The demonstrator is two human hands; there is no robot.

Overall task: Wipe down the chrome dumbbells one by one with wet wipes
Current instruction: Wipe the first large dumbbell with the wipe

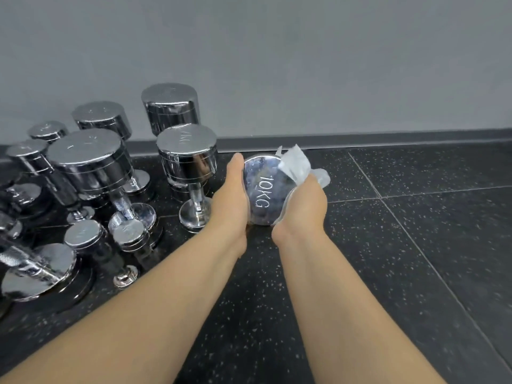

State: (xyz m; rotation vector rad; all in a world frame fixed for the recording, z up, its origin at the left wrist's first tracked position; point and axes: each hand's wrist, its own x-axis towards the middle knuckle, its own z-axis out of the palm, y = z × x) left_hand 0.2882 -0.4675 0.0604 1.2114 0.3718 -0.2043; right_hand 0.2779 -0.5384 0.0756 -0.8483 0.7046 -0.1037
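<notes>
Near mid-frame, on the speckled black floor (pixel 388 245), the 10KG dumbbell (pixel 261 189) sits stamped face up. My left hand (pixel 231 198) lies flat, fingers straight, against its smooth round chrome head, I judge to steady it, while my right hand (pixel 303 209) clutches a crumpled, translucent wet wipe (pixel 296 162) against the rim.

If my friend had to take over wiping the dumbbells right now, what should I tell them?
Left hand: flat, fingers straight, bracing the left side of the 10KG dumbbell.
Right hand: holds the wet wipe against that dumbbell's right side.
The 10KG dumbbell stands on end on the floor, just right of the other chrome dumbbells clustered near the wall.
Done: this one is being wiped now.
Left: finish it, then do the others. The picture cannot show which are already clean.
</notes>
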